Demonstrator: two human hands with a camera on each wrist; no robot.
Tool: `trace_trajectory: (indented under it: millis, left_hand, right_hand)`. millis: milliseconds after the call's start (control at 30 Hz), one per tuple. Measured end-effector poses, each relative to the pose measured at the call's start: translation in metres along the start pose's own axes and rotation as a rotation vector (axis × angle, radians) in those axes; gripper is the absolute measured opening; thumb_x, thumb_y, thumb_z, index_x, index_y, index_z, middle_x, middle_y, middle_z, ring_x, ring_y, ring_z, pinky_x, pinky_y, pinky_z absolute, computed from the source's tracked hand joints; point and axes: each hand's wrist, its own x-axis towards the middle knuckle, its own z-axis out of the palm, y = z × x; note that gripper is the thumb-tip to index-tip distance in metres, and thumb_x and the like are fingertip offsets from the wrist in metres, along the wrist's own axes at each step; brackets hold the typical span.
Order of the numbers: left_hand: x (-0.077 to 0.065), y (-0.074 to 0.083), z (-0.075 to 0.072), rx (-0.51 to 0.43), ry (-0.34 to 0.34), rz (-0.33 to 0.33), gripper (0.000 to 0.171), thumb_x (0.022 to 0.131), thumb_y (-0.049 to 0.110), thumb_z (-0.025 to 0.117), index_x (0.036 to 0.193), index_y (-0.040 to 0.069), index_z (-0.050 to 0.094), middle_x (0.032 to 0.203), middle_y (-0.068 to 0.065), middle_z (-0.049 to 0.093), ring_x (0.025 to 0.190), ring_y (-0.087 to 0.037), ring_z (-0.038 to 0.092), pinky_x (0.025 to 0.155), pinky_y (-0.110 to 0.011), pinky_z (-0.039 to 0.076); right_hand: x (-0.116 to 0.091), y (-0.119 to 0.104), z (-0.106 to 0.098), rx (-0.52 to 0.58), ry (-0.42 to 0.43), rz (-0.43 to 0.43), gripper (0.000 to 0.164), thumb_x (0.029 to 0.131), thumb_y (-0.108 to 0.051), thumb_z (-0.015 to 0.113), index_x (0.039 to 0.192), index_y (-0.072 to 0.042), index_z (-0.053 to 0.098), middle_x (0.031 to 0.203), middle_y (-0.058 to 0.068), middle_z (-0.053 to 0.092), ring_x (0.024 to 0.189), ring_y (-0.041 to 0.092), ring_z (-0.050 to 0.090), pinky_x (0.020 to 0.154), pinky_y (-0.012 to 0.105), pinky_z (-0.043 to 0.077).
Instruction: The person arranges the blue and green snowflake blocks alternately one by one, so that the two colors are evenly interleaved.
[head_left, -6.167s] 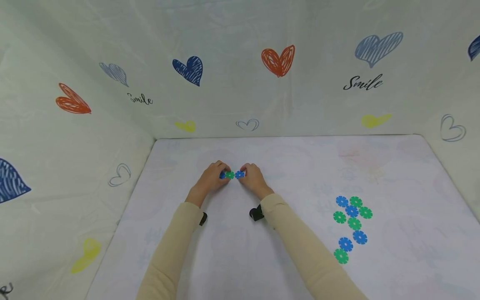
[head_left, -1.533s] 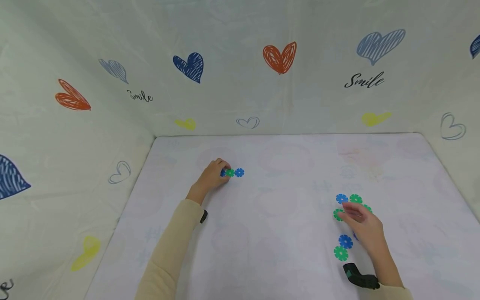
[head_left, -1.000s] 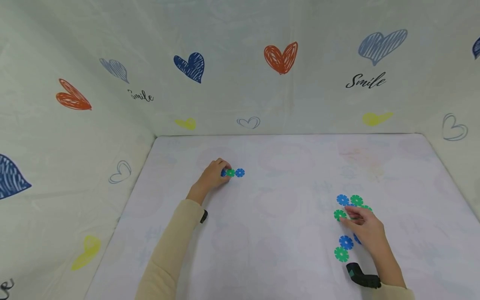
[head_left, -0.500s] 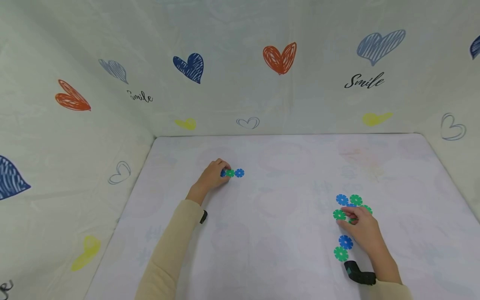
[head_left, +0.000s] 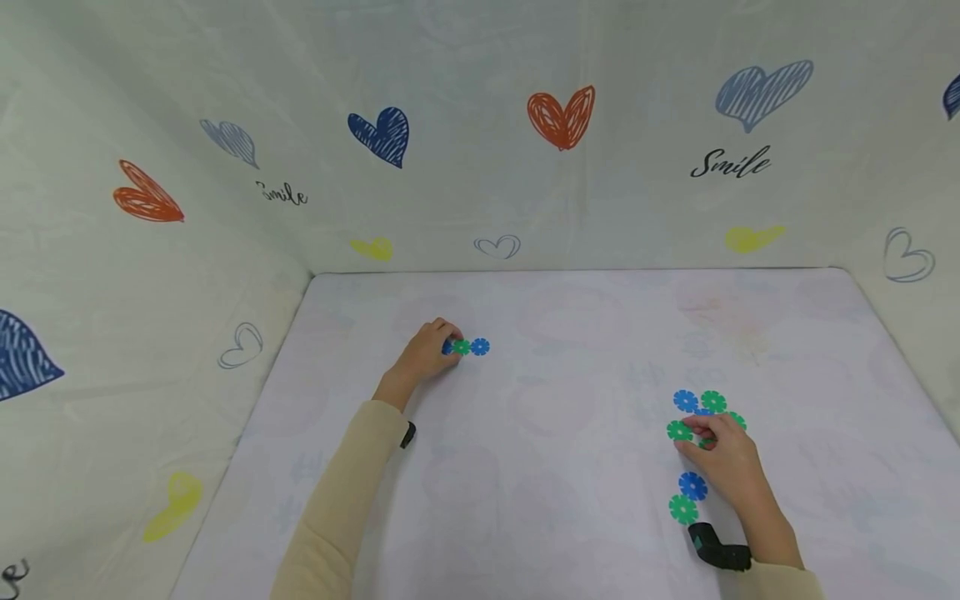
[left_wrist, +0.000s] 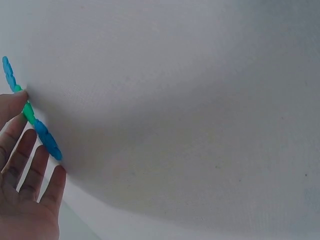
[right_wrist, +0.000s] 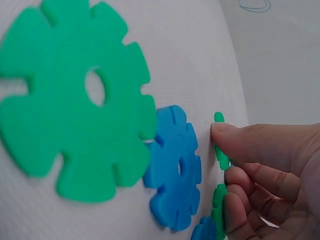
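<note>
In the head view my left hand (head_left: 429,348) pinches a short row of joined plastic snowflake discs at the table's left-centre. A green disc (head_left: 461,347) sits between two blue ones; the right-hand blue disc (head_left: 480,346) shows fully, the other is partly hidden by the fingers. My right hand (head_left: 726,454) is over the loose discs on the right. Its thumb and forefinger take a green disc (head_left: 679,430) by the edge, seen edge-on as a green disc (right_wrist: 220,150) in the right wrist view. The other fingers are curled beside another green disc (right_wrist: 218,210).
Several loose discs lie around the right hand, among them a blue disc (head_left: 686,401) and a green disc (head_left: 714,402) beyond it. Nearer are a blue disc (head_left: 693,486) and a green disc (head_left: 683,509). A heart-printed cloth wall (head_left: 465,192) borders the white table (head_left: 570,433).
My right hand has left the joined row, where a blue disc now stays attached, and reached the loose discs. Its thumb and forefinger have closed on a green disc. The left hand has stayed put.
</note>
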Motion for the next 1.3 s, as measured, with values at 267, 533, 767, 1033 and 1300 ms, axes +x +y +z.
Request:
trace_trajectory:
  millis: [267, 533, 767, 1033, 1300]
  left_hand:
    - [-0.001, 0.001, -0.001, -0.014, -0.003, -0.004, 0.032, 0.085, 0.017, 0.066, 0.115, 0.008, 0.058, 0.122, -0.009, 0.052, 0.113, -0.025, 0.047, 0.101, -0.038, 0.039]
    - [-0.002, -0.001, 0.001, -0.020, 0.007, 0.004, 0.034, 0.085, 0.016, 0.066, 0.116, 0.007, 0.056, 0.122, -0.010, 0.052, 0.113, -0.027, 0.047, 0.101, -0.040, 0.039]
    - [-0.005, 0.004, -0.003, -0.016, -0.013, -0.008, 0.041, 0.085, 0.016, 0.065, 0.123, 0.006, 0.052, 0.127, -0.010, 0.050, 0.117, -0.026, 0.045, 0.103, -0.040, 0.038]
    - [-0.004, 0.008, -0.004, 0.008, -0.030, -0.017, 0.048, 0.086, 0.021, 0.066, 0.129, 0.007, 0.049, 0.128, -0.009, 0.050, 0.119, -0.025, 0.045, 0.105, -0.039, 0.037]
    - [-0.001, 0.013, -0.001, 0.038, -0.015, 0.021, 0.049, 0.086, 0.026, 0.065, 0.129, 0.009, 0.050, 0.130, -0.008, 0.051, 0.120, -0.025, 0.045, 0.105, -0.038, 0.037]
  right_hand:
    - [0.000, 0.001, -0.001, 0.010, 0.010, -0.018, 0.038, 0.082, -0.013, 0.068, 0.113, 0.006, 0.057, 0.101, 0.018, 0.051, 0.089, 0.027, 0.051, 0.061, 0.011, 0.039]
    - [0.000, 0.000, 0.000, 0.005, 0.015, -0.013, 0.038, 0.081, -0.012, 0.068, 0.113, 0.006, 0.057, 0.100, 0.018, 0.051, 0.088, 0.026, 0.051, 0.062, 0.013, 0.039]
    - [-0.001, 0.000, 0.000, 0.001, 0.023, -0.022, 0.038, 0.081, -0.012, 0.068, 0.113, 0.006, 0.057, 0.100, 0.018, 0.052, 0.088, 0.027, 0.051, 0.062, 0.012, 0.039]
    - [-0.001, -0.001, -0.001, 0.008, 0.021, -0.017, 0.038, 0.082, -0.011, 0.068, 0.113, 0.007, 0.057, 0.100, 0.020, 0.051, 0.088, 0.028, 0.050, 0.065, 0.018, 0.044]
    - [-0.001, -0.003, -0.001, 0.021, 0.010, -0.015, 0.038, 0.082, -0.010, 0.068, 0.114, 0.007, 0.055, 0.102, 0.021, 0.050, 0.091, 0.030, 0.050, 0.074, 0.036, 0.050]
